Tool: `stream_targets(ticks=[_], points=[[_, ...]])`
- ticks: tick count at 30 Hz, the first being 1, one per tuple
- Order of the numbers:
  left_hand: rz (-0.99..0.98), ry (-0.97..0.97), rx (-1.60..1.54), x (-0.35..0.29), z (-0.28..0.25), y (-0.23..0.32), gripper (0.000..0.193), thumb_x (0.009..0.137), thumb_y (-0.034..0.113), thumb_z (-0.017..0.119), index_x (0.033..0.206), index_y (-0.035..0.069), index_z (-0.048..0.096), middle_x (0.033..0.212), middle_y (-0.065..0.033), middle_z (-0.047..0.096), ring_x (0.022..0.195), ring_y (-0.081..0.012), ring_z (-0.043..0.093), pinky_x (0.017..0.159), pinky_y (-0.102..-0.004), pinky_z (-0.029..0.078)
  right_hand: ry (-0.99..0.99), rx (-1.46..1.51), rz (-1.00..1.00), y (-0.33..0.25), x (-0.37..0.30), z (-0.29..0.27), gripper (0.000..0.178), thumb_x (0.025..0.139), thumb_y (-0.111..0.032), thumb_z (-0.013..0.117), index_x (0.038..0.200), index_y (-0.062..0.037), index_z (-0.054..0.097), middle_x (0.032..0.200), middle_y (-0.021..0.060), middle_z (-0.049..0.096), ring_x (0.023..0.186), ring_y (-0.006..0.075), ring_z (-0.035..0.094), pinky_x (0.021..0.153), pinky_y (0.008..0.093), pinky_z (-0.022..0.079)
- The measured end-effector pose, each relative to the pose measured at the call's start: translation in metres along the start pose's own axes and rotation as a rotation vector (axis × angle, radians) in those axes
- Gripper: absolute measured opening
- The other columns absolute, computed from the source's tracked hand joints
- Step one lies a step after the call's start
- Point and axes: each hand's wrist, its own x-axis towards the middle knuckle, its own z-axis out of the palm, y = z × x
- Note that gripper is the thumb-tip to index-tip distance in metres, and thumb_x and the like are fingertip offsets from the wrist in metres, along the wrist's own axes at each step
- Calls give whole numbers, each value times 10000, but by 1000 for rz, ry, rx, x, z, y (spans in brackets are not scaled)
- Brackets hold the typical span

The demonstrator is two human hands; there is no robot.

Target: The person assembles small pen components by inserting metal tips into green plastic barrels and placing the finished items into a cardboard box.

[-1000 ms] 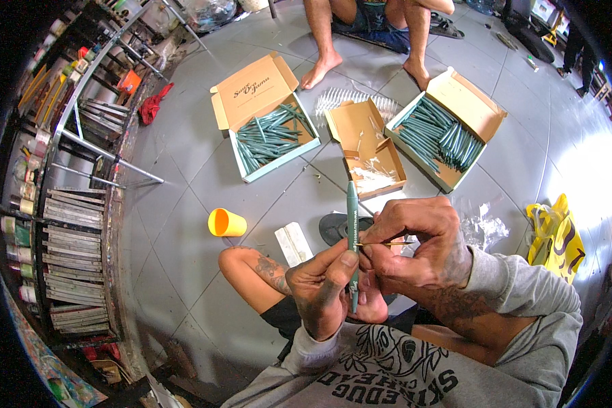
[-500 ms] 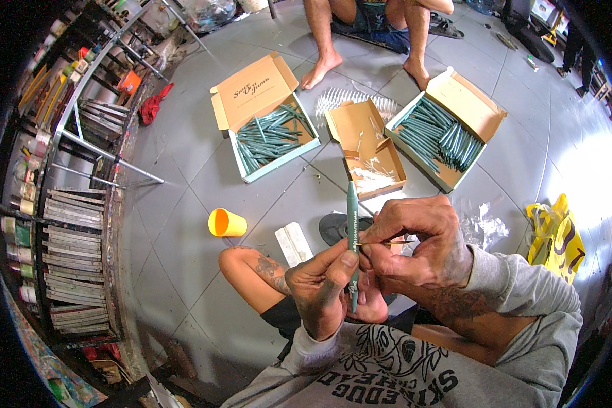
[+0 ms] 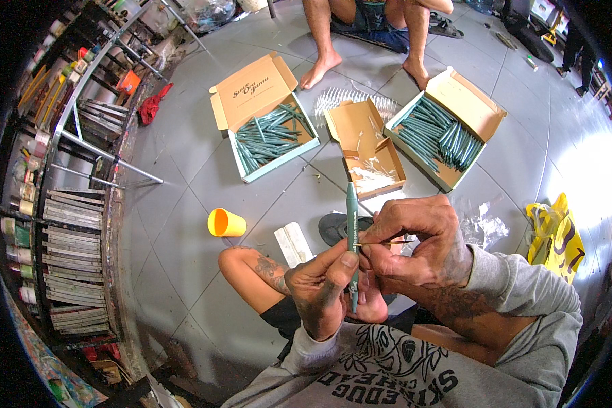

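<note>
Between its thumb and fingers, my left hand [image 3: 323, 289] grips a green pen [image 3: 352, 217] with pale printing along its barrel. The pen stands nearly upright in view. Pinched in my right hand [image 3: 418, 238] is a thin stick [image 3: 396, 243] with a dark far end; its pale tip meets the side of the pen just above my left thumb. What the stick is exactly, I cannot make out. Beyond my hands, a left cardboard box [image 3: 309, 149] and a right cardboard box [image 3: 486, 115] hold many similar green pens. A smaller carton [image 3: 352, 136] between them contains thin white sticks.
A yellow cup [image 3: 226, 223] lies tipped on the grey tiled floor, near a white block [image 3: 292, 243]. Clear plastic [image 3: 483, 226] and a yellow bag [image 3: 557, 234] lie to the right. Another person's bare feet [image 3: 321, 70] are behind the boxes. A metal-framed rack [image 3: 75, 258] lines the left side.
</note>
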Motion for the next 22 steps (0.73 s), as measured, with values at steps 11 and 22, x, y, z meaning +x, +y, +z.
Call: stream_targets(ticks=[11,22], points=[[-9,-52,-46,0,-6,-3,367,950,128,608,1220,-119,627,965,-121,709,838,-128,633,765,-243,509,10,-5,-5,-1,1,2,59,718,-44,699,755,-8,670,652,86,671,557,170,642,534,289,499],[36,-10,-29,2,0,-4,367,944,166,605,1162,-127,641,885,-114,677,728,-129,587,660,-255,464,-18,-24,5,1,-1,-2,69,777,-103,738,789,-48,698,688,55,651,614,150,633,556,289,490]])
